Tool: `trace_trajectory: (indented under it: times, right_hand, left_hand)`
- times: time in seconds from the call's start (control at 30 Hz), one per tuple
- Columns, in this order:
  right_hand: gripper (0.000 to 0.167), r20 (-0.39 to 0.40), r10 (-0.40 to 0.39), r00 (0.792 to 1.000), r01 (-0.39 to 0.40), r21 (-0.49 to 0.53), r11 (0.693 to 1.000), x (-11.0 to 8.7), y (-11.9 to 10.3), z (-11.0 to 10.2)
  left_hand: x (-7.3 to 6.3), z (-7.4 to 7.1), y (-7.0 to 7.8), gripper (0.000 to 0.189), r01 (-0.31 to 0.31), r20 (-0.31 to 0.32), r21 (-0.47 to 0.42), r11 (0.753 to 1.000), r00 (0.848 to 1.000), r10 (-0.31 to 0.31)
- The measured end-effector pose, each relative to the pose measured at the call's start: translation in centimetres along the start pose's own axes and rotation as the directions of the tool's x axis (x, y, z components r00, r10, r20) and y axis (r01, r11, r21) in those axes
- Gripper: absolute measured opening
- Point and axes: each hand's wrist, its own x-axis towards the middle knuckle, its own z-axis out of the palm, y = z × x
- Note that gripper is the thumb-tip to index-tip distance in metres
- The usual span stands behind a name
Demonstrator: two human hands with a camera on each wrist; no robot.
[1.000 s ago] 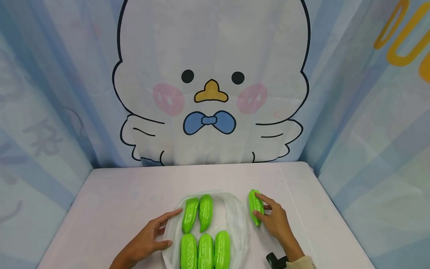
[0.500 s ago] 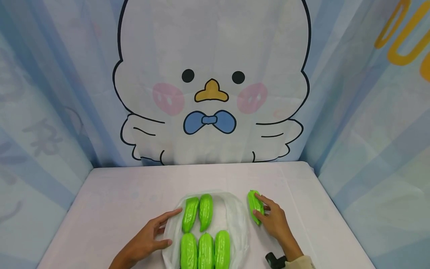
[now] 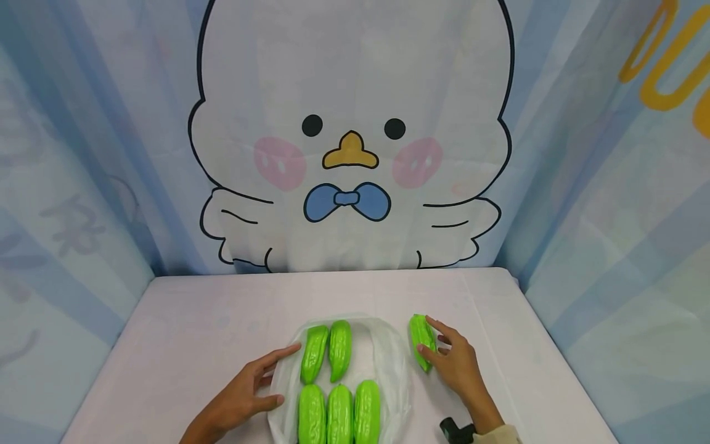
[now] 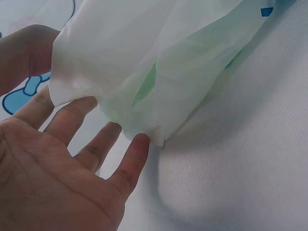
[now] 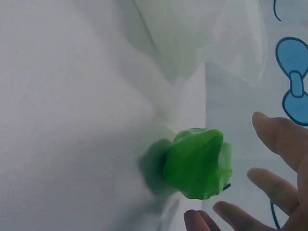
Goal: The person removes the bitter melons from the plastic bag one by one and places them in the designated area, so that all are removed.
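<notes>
On the table to the right of the bag lies a bright green, ridged vegetable (image 3: 421,339) that looks like a bitter melon. My right hand (image 3: 456,364) is right beside it, fingers and thumb spread; in the right wrist view the fingers (image 5: 272,190) stand apart from the green vegetable (image 5: 195,163). Several more such green vegetables (image 3: 340,407) lie in a white plastic bag (image 3: 392,370), two at the back and three in front. At the bag's left edge my left hand (image 3: 244,394) rests with loosely extended fingers, their tips touching the plastic (image 4: 115,53) in the left wrist view.
A white cloth covers the table (image 3: 211,327). A black device (image 3: 456,431) sits at my right wrist by the sleeve. Printed curtains (image 3: 355,234) with a cartoon bird stand behind the table and along both sides.
My right fingers have opened a little away from the green vegetable beside the bag. That vegetable has shifted slightly. The left hand and the bag stay put.
</notes>
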Motion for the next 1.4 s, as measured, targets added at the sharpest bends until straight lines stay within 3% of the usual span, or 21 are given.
trace_trajectory:
  times: [0.43,0.97,1.4]
  right_hand:
    - [0.072,-0.021,-0.138,0.990,0.139,0.057,0.989,-0.7,-2.6,-0.7]
    - [0.069,-0.004,-0.271,0.963,0.268,0.162,0.950,-2.7,-6.1,1.0]
    - [0.063,0.064,-0.308,0.949,0.285,0.241,0.928,-3.6,-7.7,3.6]
  left_hand:
    - [0.0,-0.1,-0.1,0.077,0.004,-0.006,-0.017,1.000,1.000,-0.004]
    - [0.2,-0.1,0.1,0.077,-0.003,-0.007,-0.018,1.000,1.000,0.003]
    - [0.1,-0.1,0.1,0.077,-0.003,-0.006,-0.017,1.000,1.000,0.003]
